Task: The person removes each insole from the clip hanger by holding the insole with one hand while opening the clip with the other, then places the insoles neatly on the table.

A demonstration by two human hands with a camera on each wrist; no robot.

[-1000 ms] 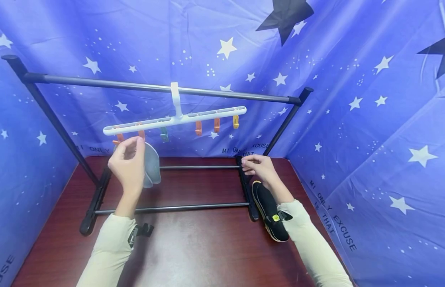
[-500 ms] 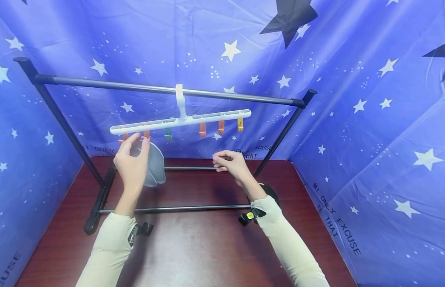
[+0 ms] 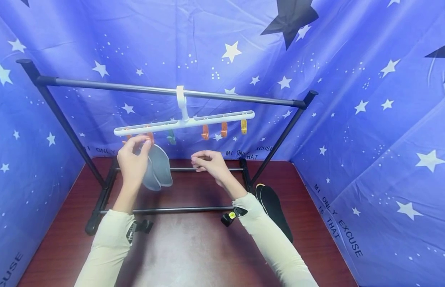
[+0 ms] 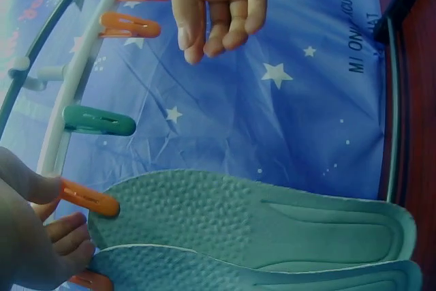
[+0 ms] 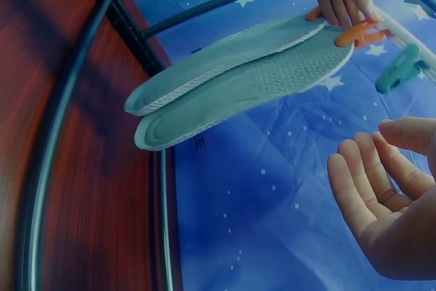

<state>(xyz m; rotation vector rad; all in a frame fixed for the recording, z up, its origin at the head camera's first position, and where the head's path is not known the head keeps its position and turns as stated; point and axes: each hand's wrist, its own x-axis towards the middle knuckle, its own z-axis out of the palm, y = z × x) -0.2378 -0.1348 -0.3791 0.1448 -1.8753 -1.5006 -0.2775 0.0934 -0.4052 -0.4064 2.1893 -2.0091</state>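
Two grey-green insoles (image 4: 191, 209) hang from orange clips at the left end of a white clip hanger (image 3: 215, 118). My left hand (image 3: 132, 161) is at the upper end of the insoles, its thumb and index finger pinching the second orange clip (image 4: 92, 199). In the right wrist view the insoles (image 5: 238, 86) hang side by side, textured near the clips. My right hand (image 3: 212, 164) hovers to the right of the insoles, fingers loosely bent and holding nothing. Close to it in the right wrist view is a green clip (image 5: 400, 69).
The hanger hooks over the top bar (image 3: 111, 85) of a black rack. More orange clips (image 3: 205, 132) and a yellow clip (image 3: 244, 126) dangle at its right half. Black insoles (image 3: 274, 207) lie on the brown table (image 3: 193, 255) by the rack's right foot. Blue star-printed cloth surrounds the table.
My right hand has moved left from above the black insoles toward the hanging ones. The left hand stays at the clip, its fingers shifting slightly. The head view has shifted a little.
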